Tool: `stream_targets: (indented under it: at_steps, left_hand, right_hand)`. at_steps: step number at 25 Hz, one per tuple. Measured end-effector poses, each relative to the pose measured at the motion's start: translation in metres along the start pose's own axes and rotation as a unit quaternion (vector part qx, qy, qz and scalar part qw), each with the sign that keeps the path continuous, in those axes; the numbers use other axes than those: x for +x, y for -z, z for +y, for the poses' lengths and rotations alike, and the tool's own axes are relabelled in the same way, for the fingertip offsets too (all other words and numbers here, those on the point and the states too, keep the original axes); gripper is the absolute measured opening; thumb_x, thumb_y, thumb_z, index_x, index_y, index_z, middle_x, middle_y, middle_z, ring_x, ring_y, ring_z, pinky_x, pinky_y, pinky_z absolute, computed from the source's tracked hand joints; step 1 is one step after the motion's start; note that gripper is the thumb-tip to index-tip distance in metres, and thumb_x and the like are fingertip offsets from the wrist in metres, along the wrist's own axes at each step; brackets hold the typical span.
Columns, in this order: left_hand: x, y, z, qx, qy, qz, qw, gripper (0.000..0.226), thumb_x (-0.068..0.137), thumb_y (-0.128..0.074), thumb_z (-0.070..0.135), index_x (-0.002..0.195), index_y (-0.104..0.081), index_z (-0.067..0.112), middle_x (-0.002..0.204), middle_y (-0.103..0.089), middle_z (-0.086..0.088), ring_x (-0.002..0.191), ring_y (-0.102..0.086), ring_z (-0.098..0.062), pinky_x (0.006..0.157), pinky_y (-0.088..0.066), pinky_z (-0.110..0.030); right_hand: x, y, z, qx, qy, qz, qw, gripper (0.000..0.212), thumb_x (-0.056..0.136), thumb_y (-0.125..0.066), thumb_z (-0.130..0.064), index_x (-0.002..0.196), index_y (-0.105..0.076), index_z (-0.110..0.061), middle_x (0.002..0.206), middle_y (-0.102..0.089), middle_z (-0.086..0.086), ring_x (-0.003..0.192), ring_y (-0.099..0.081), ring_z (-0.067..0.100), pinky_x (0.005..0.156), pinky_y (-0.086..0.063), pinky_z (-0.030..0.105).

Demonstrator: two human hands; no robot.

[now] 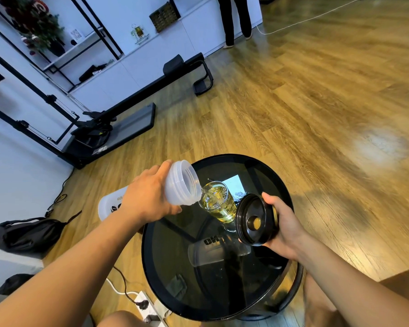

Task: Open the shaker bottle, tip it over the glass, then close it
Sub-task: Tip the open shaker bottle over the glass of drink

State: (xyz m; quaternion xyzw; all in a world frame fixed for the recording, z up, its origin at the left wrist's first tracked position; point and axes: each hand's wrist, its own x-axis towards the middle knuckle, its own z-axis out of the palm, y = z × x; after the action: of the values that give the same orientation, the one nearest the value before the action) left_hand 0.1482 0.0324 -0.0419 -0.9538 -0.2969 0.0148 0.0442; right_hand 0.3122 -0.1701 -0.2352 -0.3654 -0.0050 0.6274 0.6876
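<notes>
Overflow is my first worry. The glass (222,205) stands on the dark round table (165,267) in the lower middle of the frame. It looks rather full of yellow liquid with ice, and a thin stream runs into it from the bottle (181,182). If the tilt grows, the wide mouth can release much at once and liquid goes over the rim. The mouth is above the left edge of the glass, not its middle, so a small drift to the left would send the stream outside. The lip is also very close to the rim and could knock it; I cannot tell if they touch.

The left hand (149,197) wraps the bottle just below the threaded neck, fingers curled around it. It holds the bottle nearly level, mouth pointing right and a little down. The right hand (285,228), at lower right, grasps the black lid (254,220) by its edge, inner side toward the camera, just beside the glass.
</notes>
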Motion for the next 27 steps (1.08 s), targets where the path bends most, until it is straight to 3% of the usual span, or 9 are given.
stream_targets:
  at_steps: [4, 14, 21, 27]
  left_hand:
    - [0.0005, 0.0020, 0.0017, 0.006, -0.002, 0.002, 1.000, 0.110, 0.057, -0.093, 0.047, 0.147, -0.033, 0.029, 0.120, -0.056, 0.003, 0.103, -0.046, -0.013, 0.084, -0.039, -0.033]
    - [-0.0011, 0.0043, 0.0072, 0.024, 0.004, -0.001, 1.000, 0.112, 0.058, -0.093, 0.047, 0.149, -0.031, 0.028, 0.120, -0.056, 0.001, 0.109, -0.054, -0.022, 0.093, -0.046, -0.041]
    - [0.0003, 0.0049, 0.0060, 0.047, 0.012, 0.000, 0.999, 0.112, 0.058, -0.091, 0.048, 0.150, -0.030, 0.027, 0.122, -0.056, 0.001, 0.109, -0.054, -0.022, 0.091, -0.045, -0.040]
    - [0.0014, 0.0056, 0.0055, 0.056, 0.011, -0.004, 0.998, 0.113, 0.060, -0.091, 0.050, 0.151, -0.027, 0.027, 0.120, -0.055, 0.001, 0.103, -0.046, -0.016, 0.092, -0.044, -0.038]
  right_hand:
    - [0.0000, 0.0013, -0.0002, 0.012, 0.006, -0.006, 1.000, 0.075, 0.068, -0.072, -0.056, 0.129, -0.067, -0.012, 0.125, -0.071, 0.025, 0.118, -0.065, 0.044, 0.101, -0.051, 0.058]
    - [0.0012, 0.0028, 0.0001, 0.015, 0.012, -0.005, 1.000, 0.072, 0.071, -0.069, -0.056, 0.130, -0.066, -0.013, 0.124, -0.071, 0.025, 0.117, -0.065, 0.045, 0.097, -0.054, 0.057]
    - [0.0056, 0.0030, 0.0014, 0.004, 0.001, -0.010, 1.000, 0.101, 0.048, -0.088, -0.061, 0.136, -0.062, -0.018, 0.135, -0.065, 0.024, 0.122, -0.061, 0.045, 0.090, -0.057, 0.054]
    - [0.0071, 0.0039, 0.0027, 0.004, -0.001, -0.012, 1.000, 0.104, 0.045, -0.089, -0.061, 0.135, -0.063, -0.018, 0.135, -0.064, 0.025, 0.123, -0.061, 0.046, 0.090, -0.057, 0.054]
